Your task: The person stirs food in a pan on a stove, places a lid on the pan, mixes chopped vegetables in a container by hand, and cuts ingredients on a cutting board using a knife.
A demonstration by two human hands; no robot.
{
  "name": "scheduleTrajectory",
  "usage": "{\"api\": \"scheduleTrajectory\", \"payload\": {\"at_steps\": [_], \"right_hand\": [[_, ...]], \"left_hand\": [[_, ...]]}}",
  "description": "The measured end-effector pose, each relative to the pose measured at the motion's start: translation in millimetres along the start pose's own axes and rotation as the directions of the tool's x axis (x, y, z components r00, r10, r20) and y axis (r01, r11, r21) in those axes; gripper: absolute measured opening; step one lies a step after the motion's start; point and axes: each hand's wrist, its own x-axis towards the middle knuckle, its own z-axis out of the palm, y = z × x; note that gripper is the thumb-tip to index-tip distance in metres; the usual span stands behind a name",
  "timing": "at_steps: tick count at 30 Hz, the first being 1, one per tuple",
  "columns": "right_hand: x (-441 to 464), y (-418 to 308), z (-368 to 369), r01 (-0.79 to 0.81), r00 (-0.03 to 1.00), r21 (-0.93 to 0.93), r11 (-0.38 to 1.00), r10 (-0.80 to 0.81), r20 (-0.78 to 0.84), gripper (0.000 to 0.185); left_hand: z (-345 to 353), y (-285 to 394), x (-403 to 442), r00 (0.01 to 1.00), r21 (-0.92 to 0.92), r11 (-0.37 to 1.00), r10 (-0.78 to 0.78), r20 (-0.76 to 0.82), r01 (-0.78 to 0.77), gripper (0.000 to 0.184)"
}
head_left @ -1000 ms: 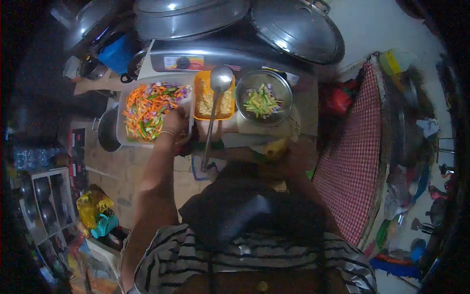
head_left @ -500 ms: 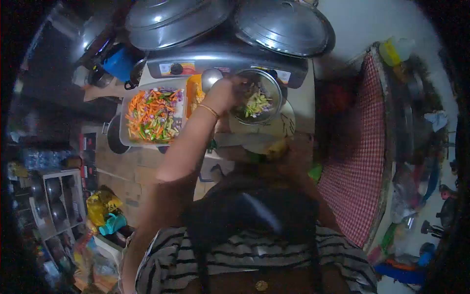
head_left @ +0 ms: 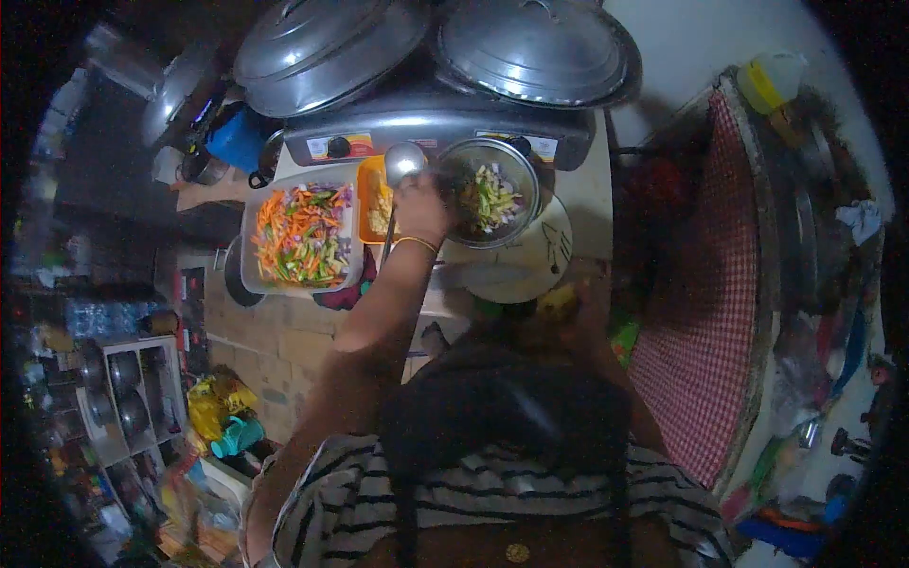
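Observation:
My left hand (head_left: 423,210), with a bangle at the wrist, is between an orange container (head_left: 366,227) of pale chopped pieces and a metal bowl (head_left: 538,194). Its fingers are close to the ladle (head_left: 405,163), whose handle slants down over the container. Whether they grip anything is hidden. Sliced green and purple vegetables (head_left: 497,197) lie in the bowl. Below it, a grey blade-like shape (head_left: 481,275) crosses a round pale board (head_left: 544,260). My right hand (head_left: 589,295) is dark and blurred at the board's right side; its fingers do not show.
A clear plastic tub (head_left: 251,256) holds shredded carrot and other cut vegetables (head_left: 303,232). Behind stands a two-burner stove (head_left: 426,133) with two lidded pots (head_left: 331,57). A checkered cloth (head_left: 705,331) hangs on the right. A shelf rack (head_left: 133,398) stands at left.
My left hand has drawn left from over the metal bowl toward the orange container and ladle. More of the bowl's contents shows. The whole view has shifted slightly.

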Motion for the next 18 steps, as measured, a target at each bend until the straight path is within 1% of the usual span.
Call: {"api": "scheduleTrajectory", "payload": {"at_steps": [2, 4, 6, 8, 9, 11, 12, 14, 16, 17, 18], "right_hand": [[-4, -3, 0, 0.041, 0.997, -0.016, 0.999, -0.04, 0.063, 0.036], [4, 1, -10, 0.167, 0.979, -0.074, 0.983, -0.156, 0.131, 0.036], [8, 4, -17, 0.148, 0.981, -0.052, 0.988, -0.14, 0.136, 0.035], [1, 1, -10, -0.015, 0.996, 0.047, 0.999, 0.011, 0.087, 0.035], [3, 2, -13, -0.045, 0.997, 0.041, 0.998, 0.042, 0.07, 0.036], [9, 1, -19, -0.105, 0.994, 0.029, 0.994, 0.104, 0.036, 0.037], [5, 1, -12, -0.076, 0.997, 0.028, 0.997, 0.075, 0.028, 0.038], [-9, 0, 13, -0.016, 1.0, 0.032, 0.999, 0.016, 0.004, 0.039], [3, 4, 1, -0.012, 1.0, 0.082, 0.997, 0.011, 0.01, 0.036], [11, 7, -8, -0.01, 1.0, 0.106, 0.994, 0.008, 0.014, 0.034], [21, 9, -26, 0.099, 0.992, -0.208, 0.973, -0.081, 0.092, 0.032]], "left_hand": [[54, -47, 26, 0.998, -0.172, 0.985, 0.018, 0.059, -0.007, 0.063], [55, -53, 29, 0.995, -0.262, 0.965, 0.026, 0.093, -0.001, 0.058], [51, -52, 27, 0.994, -0.27, 0.963, 0.021, 0.106, 0.008, 0.055], [37, -42, 24, 0.993, -0.297, 0.952, -0.045, 0.113, 0.077, 0.048], [34, -41, 23, 0.99, -0.311, 0.944, -0.079, 0.117, 0.112, 0.045], [25, -42, 14, 0.996, -0.521, 0.849, -0.057, 0.064, 0.082, 0.037], [22, -44, 8, 0.998, -0.615, 0.786, -0.05, 0.035, 0.061, 0.033], [7, -61, -2, 0.993, -0.838, 0.537, -0.109, 0.042, 0.094, 0.025], [-21, -67, -13, 0.981, -0.904, 0.413, -0.189, 0.032, 0.109, 0.018], [-30, -73, -13, 0.968, -0.921, 0.372, -0.251, 0.025, 0.12, 0.015], [-39, -78, -13, 0.95, -0.936, 0.329, -0.313, 0.018, 0.126, 0.013]]}}
